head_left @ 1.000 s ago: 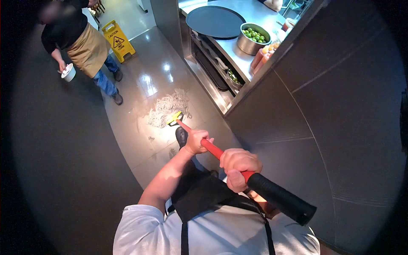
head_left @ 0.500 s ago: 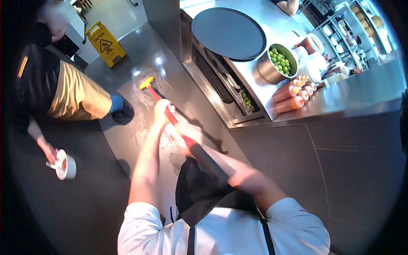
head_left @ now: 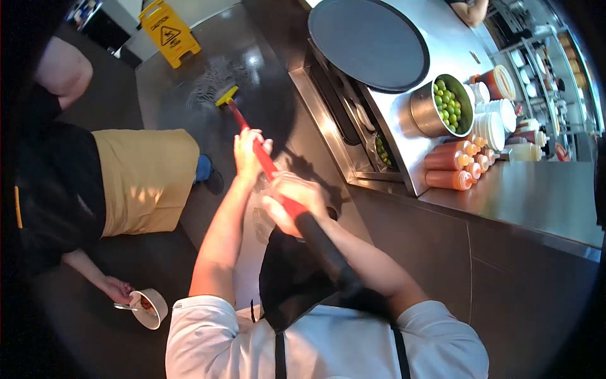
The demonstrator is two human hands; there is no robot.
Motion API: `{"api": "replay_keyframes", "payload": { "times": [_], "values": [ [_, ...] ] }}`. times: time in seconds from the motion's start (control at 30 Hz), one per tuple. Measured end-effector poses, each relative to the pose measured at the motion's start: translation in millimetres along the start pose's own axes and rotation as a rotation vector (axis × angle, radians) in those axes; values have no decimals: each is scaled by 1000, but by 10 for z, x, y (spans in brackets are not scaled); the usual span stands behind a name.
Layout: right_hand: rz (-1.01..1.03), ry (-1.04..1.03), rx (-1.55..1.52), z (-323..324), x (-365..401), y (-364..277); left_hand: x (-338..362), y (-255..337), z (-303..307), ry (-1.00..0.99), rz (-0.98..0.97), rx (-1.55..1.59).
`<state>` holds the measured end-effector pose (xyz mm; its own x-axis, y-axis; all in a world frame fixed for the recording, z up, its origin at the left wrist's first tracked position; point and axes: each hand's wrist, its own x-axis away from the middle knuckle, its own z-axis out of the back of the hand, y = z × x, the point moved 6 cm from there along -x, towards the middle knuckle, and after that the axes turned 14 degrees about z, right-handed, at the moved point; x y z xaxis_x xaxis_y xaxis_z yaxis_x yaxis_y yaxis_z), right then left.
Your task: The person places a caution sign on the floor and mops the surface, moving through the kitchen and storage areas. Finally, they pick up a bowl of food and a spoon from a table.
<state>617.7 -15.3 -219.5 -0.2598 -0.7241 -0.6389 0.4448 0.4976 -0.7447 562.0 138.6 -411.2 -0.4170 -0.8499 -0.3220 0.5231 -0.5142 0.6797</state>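
Note:
Both my hands grip a long pole with a red upper section and a dark lower grip. My left hand [head_left: 249, 151] is wrapped round the red pole [head_left: 265, 162] farther from my body. Closer to my chest, my right hand [head_left: 295, 197] closes round it near where red meets black. At the pole's far end a yellow brush head [head_left: 227, 95] rests on the tiled floor [head_left: 265, 82], beside a wet, foamy patch [head_left: 211, 85].
A yellow caution sign [head_left: 169, 33] stands beyond the brush. At left a person in a tan apron [head_left: 148, 180] holds a white bowl [head_left: 150, 308]. The steel counter [head_left: 404, 139] at right bears a round tray [head_left: 369, 44], a pot of limes [head_left: 429, 110] and several sauce bottles [head_left: 448, 179].
The brush head has shifted slightly right and farther away, with my hands still on the pole. The person at left has come closer, bowl in hand. The view has shifted.

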Motion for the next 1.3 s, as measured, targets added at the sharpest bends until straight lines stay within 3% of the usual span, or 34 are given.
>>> {"api": "replay_keyframes", "payload": {
  "times": [0.13,0.2,0.23,0.33,0.5,0.63,0.8,0.93,0.97,1.0,1.07,1.13,1.17,1.2,1.23,1.3],
  "values": [
    [-96,-46,-77,724,-247,-772,327,1152,358,-9,-6,79],
    [61,-65,-214,1222,-394,-1231,568,1578,359,-220,48,398],
    [70,22,-276,1321,-413,-1346,653,1678,290,-227,-5,515],
    [148,98,-412,1472,-388,-1435,811,1765,145,-337,-72,537],
    [237,136,-553,1341,-431,-1218,686,1503,99,-208,-100,460],
    [272,156,-517,948,-525,-795,334,960,98,-138,-78,381],
    [242,167,-468,249,-784,17,-292,-59,48,-28,33,349],
    [216,177,-470,-546,-1098,786,-945,-1020,180,133,-15,370],
    [179,163,-473,-775,-1203,1016,-1085,-1545,-64,-198,360,1031],
    [189,146,-471,-1010,-1315,1244,-1099,-2066,-297,-208,867,1733],
    [234,113,-362,-1563,-1494,1788,-1561,-2763,-229,-145,908,1810],
    [156,44,-244,-2146,-1698,2342,-2037,-3661,-184,-171,899,1685],
    [59,38,-272,-2465,-1763,2640,-2355,-4223,-4,-158,693,1041],
    [-43,30,-298,-2722,-1693,2848,-2435,-4318,209,-208,597,585],
    [-492,-37,-641,-3163,-1626,3369,-2546,-4283,493,-212,484,134],
    [-453,-104,-658,-3791,-1666,3826,-2771,-4385,918,-332,496,-232]
  ]
}}
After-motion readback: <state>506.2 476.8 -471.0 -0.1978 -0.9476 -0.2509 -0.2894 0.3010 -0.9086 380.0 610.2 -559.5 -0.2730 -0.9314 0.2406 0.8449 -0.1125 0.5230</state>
